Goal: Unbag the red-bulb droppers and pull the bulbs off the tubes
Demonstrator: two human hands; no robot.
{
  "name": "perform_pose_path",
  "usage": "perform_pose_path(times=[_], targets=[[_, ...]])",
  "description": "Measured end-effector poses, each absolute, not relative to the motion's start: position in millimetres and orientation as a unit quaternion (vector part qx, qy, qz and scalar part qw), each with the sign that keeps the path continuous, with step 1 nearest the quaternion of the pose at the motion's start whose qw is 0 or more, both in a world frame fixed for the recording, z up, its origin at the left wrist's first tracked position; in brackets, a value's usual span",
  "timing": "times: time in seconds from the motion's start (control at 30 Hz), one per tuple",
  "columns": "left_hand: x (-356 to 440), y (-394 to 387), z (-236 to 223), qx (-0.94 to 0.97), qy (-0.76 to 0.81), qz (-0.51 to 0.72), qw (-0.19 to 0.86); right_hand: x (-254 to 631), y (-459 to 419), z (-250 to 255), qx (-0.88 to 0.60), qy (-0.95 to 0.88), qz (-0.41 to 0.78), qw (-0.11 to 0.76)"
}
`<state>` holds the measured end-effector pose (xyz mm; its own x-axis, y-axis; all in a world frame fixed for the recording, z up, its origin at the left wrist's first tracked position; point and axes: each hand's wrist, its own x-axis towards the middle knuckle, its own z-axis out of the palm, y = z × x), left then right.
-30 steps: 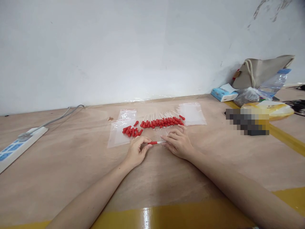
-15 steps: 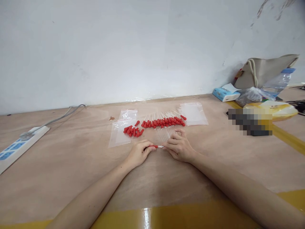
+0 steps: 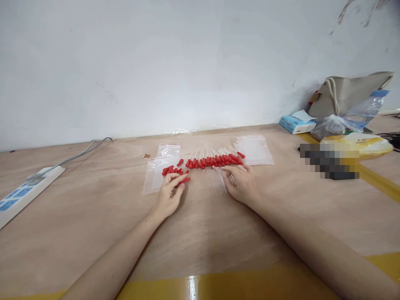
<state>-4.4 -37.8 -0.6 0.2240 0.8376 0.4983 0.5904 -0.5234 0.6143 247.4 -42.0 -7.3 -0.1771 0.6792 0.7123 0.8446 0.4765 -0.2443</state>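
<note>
My left hand (image 3: pixel 171 195) pinches a red rubber bulb (image 3: pixel 185 180) between thumb and fingers, just in front of a small pile of loose red bulbs (image 3: pixel 168 169). My right hand (image 3: pixel 242 183) rests over a group of thin clear glass tubes (image 3: pixel 217 181), thumb and index finger apart, fingertips near the tubes' far ends. Some of those tubes are hidden under the hand. Behind them lies a row of droppers (image 3: pixel 215 160), red bulbs toward me and thin pale stems toward the wall.
Clear zip bags (image 3: pixel 153 179) lie at the left of the bulbs, and more zip bags (image 3: pixel 258 150) at the right. A power strip (image 3: pixel 31 187) sits far left. A tissue pack (image 3: pixel 296 123), a canvas bag (image 3: pixel 346 93) and a plastic bottle (image 3: pixel 373 104) stand back right.
My hands have moved apart from the bulb and glass tube they held together. My left hand has gone left to the loose bulbs, while the right has shifted slightly back over the tubes.
</note>
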Motion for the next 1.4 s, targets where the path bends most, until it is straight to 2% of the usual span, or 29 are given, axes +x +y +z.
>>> perform_pose_path(times=[0.1,0.23,0.47,0.77,1.1,1.27,1.4], targets=[[-15,-24,5,0.704,0.506,0.487,0.106,242,-40,-7,-0.507,-0.746,-0.101,0.420],[-36,-3,8,0.626,0.542,0.558,0.054,240,-35,-11,-0.497,-0.754,-0.146,0.404],[-46,12,-1,0.651,0.594,0.472,0.042,237,-34,-14,-0.477,-0.783,-0.161,0.366],[-51,17,-6,0.651,0.611,0.446,0.064,235,-38,-12,-0.458,-0.812,-0.146,0.331],[-48,9,5,0.644,0.608,0.461,0.052,244,-38,-9,-0.516,-0.742,-0.148,0.400],[-25,9,29,0.714,0.592,0.367,-0.068,251,-30,-13,-0.565,-0.693,-0.165,0.415],[4,21,44,0.729,0.636,0.242,-0.076,253,-27,-15,-0.567,-0.689,-0.173,0.417]])
